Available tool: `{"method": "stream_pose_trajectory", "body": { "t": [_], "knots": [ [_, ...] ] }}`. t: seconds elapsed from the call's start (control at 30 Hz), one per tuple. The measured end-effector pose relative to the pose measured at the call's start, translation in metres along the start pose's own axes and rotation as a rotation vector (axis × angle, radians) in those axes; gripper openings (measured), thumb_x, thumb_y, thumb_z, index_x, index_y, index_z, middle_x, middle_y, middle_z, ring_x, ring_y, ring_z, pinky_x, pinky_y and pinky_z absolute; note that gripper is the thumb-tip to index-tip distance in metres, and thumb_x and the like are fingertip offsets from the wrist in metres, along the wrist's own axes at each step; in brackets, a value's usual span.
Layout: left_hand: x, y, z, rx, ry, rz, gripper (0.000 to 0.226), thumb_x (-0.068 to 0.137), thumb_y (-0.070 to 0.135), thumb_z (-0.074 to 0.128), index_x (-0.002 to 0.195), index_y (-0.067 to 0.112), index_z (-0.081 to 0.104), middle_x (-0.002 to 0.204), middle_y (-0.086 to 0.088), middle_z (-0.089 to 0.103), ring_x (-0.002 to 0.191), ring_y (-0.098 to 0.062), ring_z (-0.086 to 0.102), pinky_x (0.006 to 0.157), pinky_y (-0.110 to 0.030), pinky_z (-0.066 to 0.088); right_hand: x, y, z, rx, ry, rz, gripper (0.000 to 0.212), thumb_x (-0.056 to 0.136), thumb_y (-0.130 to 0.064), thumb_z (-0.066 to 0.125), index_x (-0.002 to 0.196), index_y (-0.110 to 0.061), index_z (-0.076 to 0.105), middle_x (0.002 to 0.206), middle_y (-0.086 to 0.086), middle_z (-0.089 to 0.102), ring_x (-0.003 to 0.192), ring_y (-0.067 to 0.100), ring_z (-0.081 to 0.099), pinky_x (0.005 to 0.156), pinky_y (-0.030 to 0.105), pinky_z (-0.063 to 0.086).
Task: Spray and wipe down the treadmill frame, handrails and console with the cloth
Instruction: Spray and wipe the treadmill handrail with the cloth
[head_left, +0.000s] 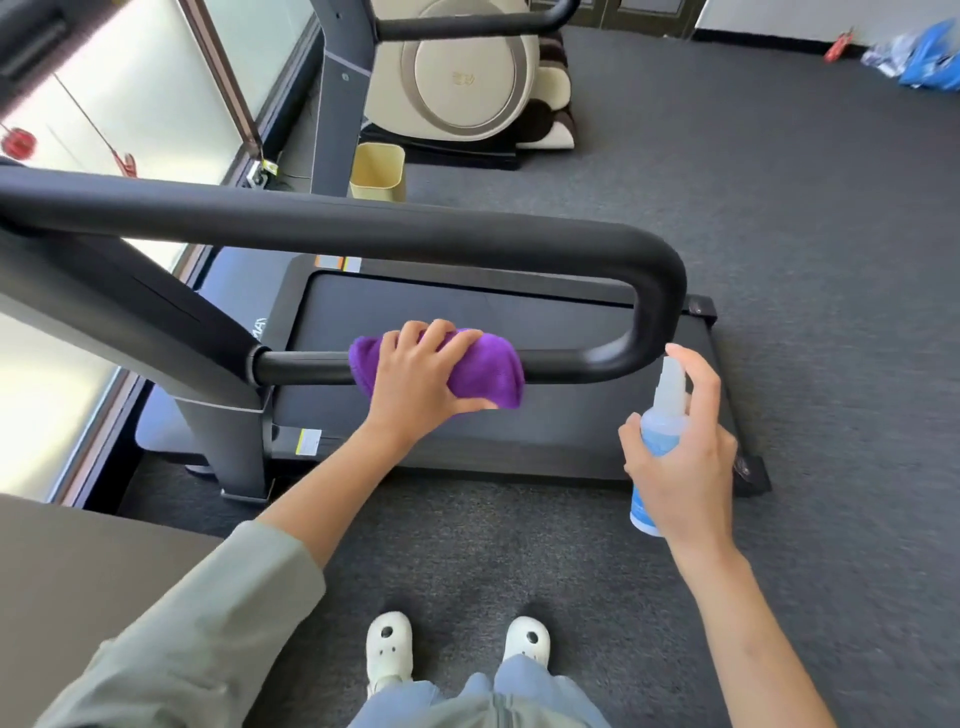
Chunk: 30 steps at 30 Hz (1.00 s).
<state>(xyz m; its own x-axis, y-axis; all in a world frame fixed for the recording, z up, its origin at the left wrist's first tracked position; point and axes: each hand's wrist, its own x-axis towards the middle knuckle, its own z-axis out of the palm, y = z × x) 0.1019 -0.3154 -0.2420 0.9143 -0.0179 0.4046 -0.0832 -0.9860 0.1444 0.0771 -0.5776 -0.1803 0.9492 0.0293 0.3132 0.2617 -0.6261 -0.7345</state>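
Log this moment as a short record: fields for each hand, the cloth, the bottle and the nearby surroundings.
left hand: left hand grips the purple cloth
cloth: wrapped over the lower handrail of the treadmill
right hand: right hand holds the spray bottle, forefinger on the nozzle
bottle: upright, beside the rail's bend, not touching it
surroundings: yellow bin on grey carpet beyond the treadmill

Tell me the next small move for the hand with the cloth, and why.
Probably slide the left hand with the cloth rightward along the handrail toward its bend. The cloth is wrapped over the lower bar's middle, the stretch to the curve lies bare, and the right hand aims the bottle at that end.
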Motion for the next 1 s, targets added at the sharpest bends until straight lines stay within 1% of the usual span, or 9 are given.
{"method": "stream_pose_trajectory", "body": {
  "t": [0.1, 0.23, 0.37, 0.43, 0.53, 0.7, 0.77, 0.83, 1.0],
  "knots": [
    [-0.021, -0.016, -0.003, 0.069, 0.088, -0.100, 0.071, 0.061, 0.060, 0.083, 0.116, 0.018, 0.067, 0.112, -0.011, 0.063, 0.092, -0.040, 0.057, 0.076, -0.046, 0.044, -0.004, -0.003, 0.001, 0.005, -0.015, 0.015, 0.065, 0.085, -0.002, 0.063, 0.136, -0.034, 0.039, 0.099, -0.029, 0.054, 0.064, 0.031, 0.061, 0.066, 0.048, 0.055],
    [-0.054, -0.003, -0.006, -0.085, 0.275, -0.399, 0.062, 0.063, 0.052, 0.084, 0.109, 0.015, 0.066, 0.106, -0.009, 0.062, 0.091, -0.034, 0.053, 0.075, -0.041, 0.039, -0.013, -0.008, 0.007, 0.025, -0.055, 0.004, 0.066, 0.084, -0.002, 0.064, 0.135, -0.036, 0.039, 0.097, -0.023, 0.058, 0.062, 0.031, 0.063, 0.066, 0.048, 0.055],
    [-0.090, 0.012, -0.012, -0.832, 0.538, -1.066, 0.062, 0.068, 0.060, 0.073, 0.117, 0.027, 0.057, 0.117, 0.006, 0.061, 0.108, -0.013, 0.056, 0.090, -0.017, 0.040, -0.019, -0.011, 0.013, 0.022, -0.122, 0.006, 0.066, 0.085, -0.003, 0.064, 0.135, -0.039, 0.039, 0.088, -0.008, 0.059, 0.063, 0.031, 0.062, 0.067, 0.048, 0.056],
    [-0.098, 0.019, -0.013, -1.123, 0.719, -1.385, 0.062, 0.075, 0.060, 0.071, 0.125, 0.026, 0.055, 0.123, 0.007, 0.061, 0.114, -0.011, 0.059, 0.099, -0.025, 0.046, -0.023, -0.014, 0.016, 0.010, -0.137, -0.002, 0.067, 0.085, -0.003, 0.065, 0.134, -0.040, 0.039, 0.087, -0.012, 0.058, 0.063, 0.029, 0.062, 0.067, 0.048, 0.056],
    [-0.091, 0.019, -0.015, -1.270, 0.908, -1.669, 0.065, 0.083, 0.059, 0.066, 0.135, 0.024, 0.049, 0.126, 0.008, 0.058, 0.110, -0.011, 0.059, 0.096, -0.029, 0.047, -0.026, -0.018, 0.019, 0.001, -0.153, -0.003, 0.067, 0.085, -0.004, 0.065, 0.134, -0.041, 0.039, 0.091, -0.009, 0.058, 0.066, 0.030, 0.063, 0.070, 0.049, 0.056],
    [-0.046, -0.003, -0.017, -1.473, 0.924, -1.671, 0.060, 0.085, 0.063, 0.059, 0.132, 0.027, 0.045, 0.132, 0.006, 0.054, 0.116, -0.017, 0.057, 0.098, -0.031, 0.049, -0.026, -0.023, 0.023, -0.004, -0.166, 0.020, 0.067, 0.085, -0.004, 0.065, 0.133, -0.043, 0.039, 0.090, -0.011, 0.058, 0.065, 0.030, 0.065, 0.069, 0.050, 0.057],
    [-0.027, -0.015, -0.019, -1.511, 0.905, -1.671, 0.077, 0.085, 0.062, 0.061, 0.145, 0.021, 0.035, 0.139, 0.002, 0.050, 0.117, -0.020, 0.056, 0.086, -0.024, 0.054, -0.026, -0.024, 0.026, -0.004, -0.158, 0.030, 0.068, 0.085, -0.004, 0.066, 0.133, -0.044, 0.039, 0.091, -0.019, 0.058, 0.066, 0.027, 0.064, 0.069, 0.049, 0.057],
    [-0.008, -0.029, -0.021, -1.539, 0.918, -1.782, 0.094, 0.079, 0.061, 0.069, 0.150, 0.016, 0.025, 0.143, -0.003, 0.046, 0.123, -0.026, 0.053, 0.097, -0.036, 0.050, -0.026, -0.024, 0.029, -0.008, -0.147, 0.035, 0.069, 0.085, -0.004, 0.066, 0.133, -0.045, 0.039, 0.095, -0.024, 0.058, 0.069, 0.025, 0.064, 0.071, 0.047, 0.057],
    [0.004, -0.044, -0.013, -1.557, 0.983, -1.905, 0.096, 0.066, 0.052, 0.085, 0.141, 0.014, 0.039, 0.130, -0.001, 0.057, 0.112, -0.025, 0.060, 0.099, -0.044, 0.049, -0.023, -0.022, 0.034, 0.002, -0.152, 0.021, 0.068, 0.085, -0.007, 0.066, 0.134, -0.044, 0.038, 0.106, -0.003, 0.064, 0.071, 0.032, 0.067, 0.080, 0.036, 0.053]
  ]
}}
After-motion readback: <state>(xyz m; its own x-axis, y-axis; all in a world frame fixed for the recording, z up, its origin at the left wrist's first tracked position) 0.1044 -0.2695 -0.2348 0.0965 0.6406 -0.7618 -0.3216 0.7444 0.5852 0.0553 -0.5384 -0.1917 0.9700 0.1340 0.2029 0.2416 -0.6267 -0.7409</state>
